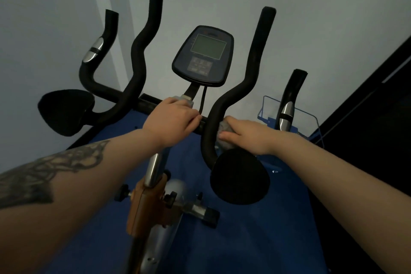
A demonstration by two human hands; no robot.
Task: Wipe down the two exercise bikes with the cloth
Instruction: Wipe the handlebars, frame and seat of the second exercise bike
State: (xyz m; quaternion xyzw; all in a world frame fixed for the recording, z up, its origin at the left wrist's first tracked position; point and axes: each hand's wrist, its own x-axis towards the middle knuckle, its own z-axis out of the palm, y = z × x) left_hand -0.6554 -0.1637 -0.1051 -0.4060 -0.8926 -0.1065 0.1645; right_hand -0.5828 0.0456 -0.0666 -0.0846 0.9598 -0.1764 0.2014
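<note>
The grey cloth (223,134) is bunched on the horizontal handlebar (153,102) of the bike, just right of where the inner right curved bar (249,69) rises, and above the round black elbow pad (240,177). The right hand (246,134) lies over it with fingers curled around the wad, so that grip holds the cloth against the bar. The left hand (172,118) closes around the crossbar near its middle, below the console (203,56), apparently to steady the frame.

The main risk is that the bunched cloth wipes only a narrow strip; with most of its surface folded inside the palm, the underside of the bar and the bend may be missed. Pushing leftward could snag the cloth against the curved bar's base. The thin black cable (203,100) hanging from the console runs close to the left hand's fingers and could be tugged if that hand slides along. The outer bars with silver sensor plates (285,114) and the console screen look likely to be skipped. A second bike is not in view.
</note>
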